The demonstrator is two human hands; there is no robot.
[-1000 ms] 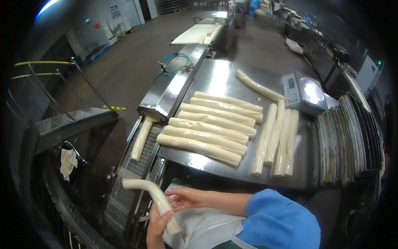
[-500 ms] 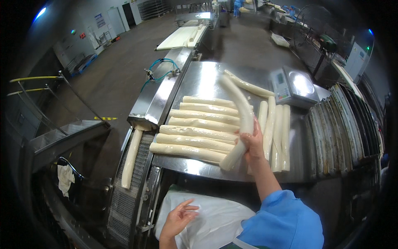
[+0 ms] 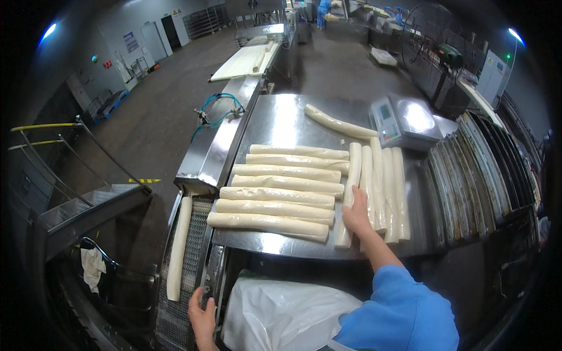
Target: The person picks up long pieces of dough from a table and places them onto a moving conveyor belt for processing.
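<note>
A pale dough roll (image 3: pixel 355 167) lies lengthwise on the steel table (image 3: pixel 281 126), at the left of a row of similar upright-lying rolls (image 3: pixel 388 193). My right hand (image 3: pixel 358 213) is on its lower half, thumb on the left side and fingers over the right. To the left of it, several more dough rolls (image 3: pixel 275 196) lie crosswise, stacked one behind another. My left hand (image 3: pixel 202 316) is held beside the mesh conveyor (image 3: pixel 196 245), fingers apart and holding nothing. One single dough roll (image 3: pixel 179 251) rests on that conveyor, ahead of this hand.
A bent dough roll (image 3: pixel 339 124) lies at the table's back, next to a weighing scale (image 3: pixel 404 123). Metal trays (image 3: pixel 468 175) stand on edge at the right. A steel chute cover (image 3: pixel 219 137) with blue hoses runs along the left. Steps with a yellow rail (image 3: pixel 47 126) stand farther left.
My right hand has lowered the raised dough roll onto the table beside the lengthwise ones. My left hand has moved left toward the conveyor, where the roll has advanced nearer to me.
</note>
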